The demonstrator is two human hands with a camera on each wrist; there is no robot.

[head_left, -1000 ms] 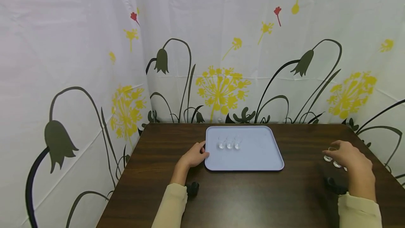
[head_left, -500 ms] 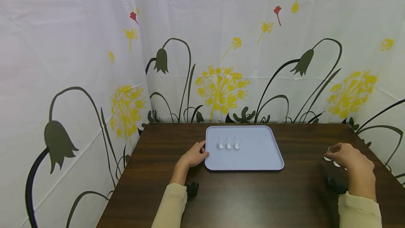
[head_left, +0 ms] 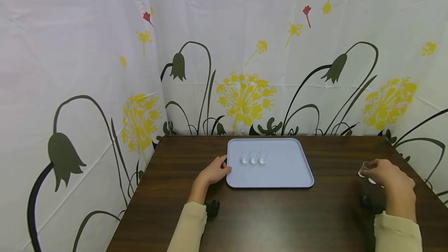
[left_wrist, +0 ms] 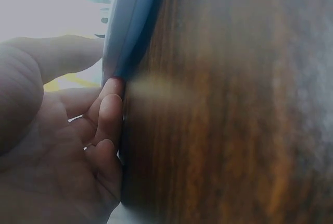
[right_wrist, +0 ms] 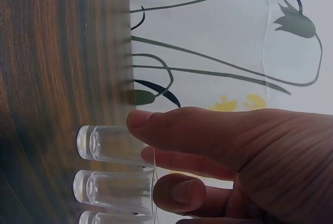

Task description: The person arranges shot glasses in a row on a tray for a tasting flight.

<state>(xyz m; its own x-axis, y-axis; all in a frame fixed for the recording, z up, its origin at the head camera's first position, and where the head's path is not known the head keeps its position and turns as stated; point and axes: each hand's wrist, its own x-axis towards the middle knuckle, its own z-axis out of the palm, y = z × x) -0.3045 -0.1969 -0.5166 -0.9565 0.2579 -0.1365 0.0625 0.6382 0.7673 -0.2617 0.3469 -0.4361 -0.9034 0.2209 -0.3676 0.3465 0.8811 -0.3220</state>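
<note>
My left hand (head_left: 212, 172) holds the left rim of a pale lavender tray (head_left: 283, 174). In the left wrist view its thumb lies over the rim and its fingers curl against the edge. At the table's right side my right hand (head_left: 392, 178) pinches a clear shot glass (right_wrist: 115, 144) near its rim, between thumb and index finger. Beside it in the right wrist view stand a second shot glass (right_wrist: 117, 188) and a third (right_wrist: 112, 218), partly cut off by the frame. In the head view the hand covers much of these glasses.
Three clear shot glasses stand in a row on the tray, the middle glass (head_left: 253, 159) close to its neighbours. The dark wooden table (head_left: 280, 221) extends around the tray. A white flowered curtain (head_left: 241, 18) hangs behind the table and at its left.
The right hand has shifted slightly downward in the head view, and more of the nearest glass shows at its fingertips. The left hand and tray stay put.
</note>
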